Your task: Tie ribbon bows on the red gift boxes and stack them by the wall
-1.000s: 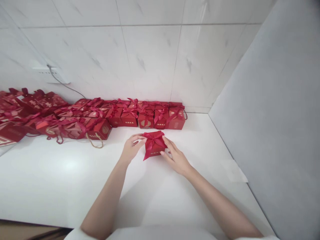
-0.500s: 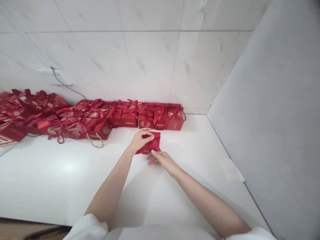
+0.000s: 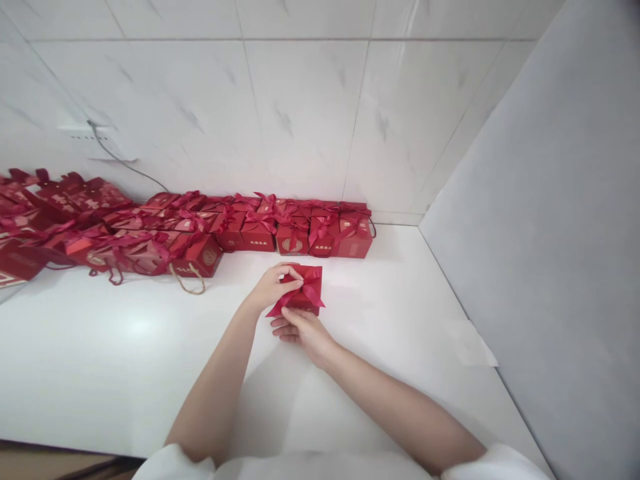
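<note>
A small red gift box [image 3: 313, 272] stands on the white tabletop in front of me, with a shiny red ribbon [image 3: 311, 293] tied in a bow across its top. My left hand [image 3: 273, 288] is at the box's left side, thumb and fingertips closed on the ribbon near the knot. Just below, at the front of the box, is my right hand [image 3: 307, 335]. Its thumb touches the ribbon's left tail, while the other fingers are spread apart. Part of the box's front is hidden behind that hand.
Several red gift boxes with ribbons [image 3: 355, 239] line the tiled wall [image 3: 305, 127], piling up towards the left. A cord [image 3: 125, 165] hangs from a wall socket [image 3: 93, 141]. A grey panel [image 3: 560, 233] borders the white table [image 3: 100, 360] on the right.
My right hand has moved left along the box's front, towards the ribbon's left tail. The bow shows more fully now. My left hand has stayed on the ribbon, and the view has shifted slightly.
</note>
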A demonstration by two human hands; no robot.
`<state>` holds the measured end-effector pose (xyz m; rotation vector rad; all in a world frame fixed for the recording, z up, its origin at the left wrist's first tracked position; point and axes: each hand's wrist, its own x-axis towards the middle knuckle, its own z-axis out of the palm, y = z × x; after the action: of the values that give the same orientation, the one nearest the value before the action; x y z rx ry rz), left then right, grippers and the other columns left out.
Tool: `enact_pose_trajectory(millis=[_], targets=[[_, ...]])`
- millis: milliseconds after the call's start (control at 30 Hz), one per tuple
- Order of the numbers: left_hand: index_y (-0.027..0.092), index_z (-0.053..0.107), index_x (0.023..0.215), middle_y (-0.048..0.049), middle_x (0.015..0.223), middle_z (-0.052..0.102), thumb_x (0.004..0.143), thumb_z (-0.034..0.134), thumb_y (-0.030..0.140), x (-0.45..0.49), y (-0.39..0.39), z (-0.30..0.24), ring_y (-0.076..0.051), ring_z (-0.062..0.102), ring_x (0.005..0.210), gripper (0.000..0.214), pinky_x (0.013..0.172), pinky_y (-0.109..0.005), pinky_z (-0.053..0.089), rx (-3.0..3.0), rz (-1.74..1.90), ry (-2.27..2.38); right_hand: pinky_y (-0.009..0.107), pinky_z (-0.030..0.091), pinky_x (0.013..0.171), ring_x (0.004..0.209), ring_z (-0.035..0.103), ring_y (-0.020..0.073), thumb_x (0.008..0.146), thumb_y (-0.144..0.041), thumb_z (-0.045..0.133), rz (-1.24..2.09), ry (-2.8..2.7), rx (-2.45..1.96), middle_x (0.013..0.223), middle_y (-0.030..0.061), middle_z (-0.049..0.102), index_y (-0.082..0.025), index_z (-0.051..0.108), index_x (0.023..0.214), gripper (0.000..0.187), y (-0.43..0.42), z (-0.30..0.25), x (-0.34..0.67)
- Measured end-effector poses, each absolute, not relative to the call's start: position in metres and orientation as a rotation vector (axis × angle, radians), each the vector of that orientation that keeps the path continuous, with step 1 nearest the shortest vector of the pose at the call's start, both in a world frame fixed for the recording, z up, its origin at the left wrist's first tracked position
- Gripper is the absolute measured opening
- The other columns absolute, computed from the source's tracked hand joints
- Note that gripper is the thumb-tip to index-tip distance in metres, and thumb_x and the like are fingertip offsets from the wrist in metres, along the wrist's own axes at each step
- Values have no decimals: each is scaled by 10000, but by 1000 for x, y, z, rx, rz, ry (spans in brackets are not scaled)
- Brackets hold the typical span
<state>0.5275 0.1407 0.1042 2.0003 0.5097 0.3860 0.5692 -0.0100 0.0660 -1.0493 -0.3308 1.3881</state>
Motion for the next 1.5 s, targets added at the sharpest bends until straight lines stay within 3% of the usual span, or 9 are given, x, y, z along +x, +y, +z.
enact_pose_trajectory(millis=[100,267,400,567,833,1033,1167,1300,1500], targets=[[190,716,790,-53,994,663,748,714,345,528,141,103,-236,618,970,160,940,-381,432,1988,406,521,262,465,682,722,666,162,652,-689,757,1326,-258,-1058,838,75,711,-147,700,824,571,-7,68,566],[196,712,772,-41,997,647,745,704,315,528,135,99,-219,620,964,122,938,-362,442,1986,460,532,284,483,717,769,686,181,731,-712,672,1335,-302,-1043,965,115,726,-146,715,922,599,-8,75,568],[199,711,788,-46,974,614,752,686,329,530,118,93,-220,605,942,137,919,-375,449,1977,570,645,301,485,744,801,678,200,706,-712,674,1250,-401,-1171,901,123,719,-137,680,860,595,-16,72,576],[203,723,815,-60,1011,625,776,655,335,533,103,88,-229,597,984,153,893,-368,459,1953,656,730,309,468,786,856,628,196,737,-724,615,1101,-598,-1270,939,81,687,-171,640,818,560,-35,66,595],[203,742,785,-69,941,661,732,693,317,533,100,89,-247,614,943,135,902,-397,450,1975,696,749,293,428,730,707,548,165,886,-572,546,969,-899,-1423,722,5,587,-196,527,687,426,-44,73,610],[220,628,1014,-65,1216,611,841,586,443,527,112,108,-216,583,1136,286,936,-320,455,1798,1007,722,286,387,553,533,520,164,949,-666,347,1024,-1021,-1605,605,26,615,-194,619,721,590,-64,116,656],[200,617,867,-41,866,666,854,543,565,517,134,122,-187,624,770,373,693,-272,453,1766,994,959,280,381,596,650,566,183,911,-683,427,582,-974,-1850,695,29,637,-209,580,737,528,-65,153,693],[198,610,594,-33,520,567,828,516,679,515,142,117,-191,526,517,543,531,-282,343,1945,635,1050,310,376,640,701,582,228,860,-801,367,526,-953,-2012,726,56,651,-216,575,690,643,-37,160,698],[202,499,483,14,465,471,738,649,633,522,131,110,-143,414,475,523,505,-270,264,1968,560,946,336,363,672,648,571,240,862,-763,425,682,-951,-2049,590,98,608,-207,562,501,677,10,135,693]])
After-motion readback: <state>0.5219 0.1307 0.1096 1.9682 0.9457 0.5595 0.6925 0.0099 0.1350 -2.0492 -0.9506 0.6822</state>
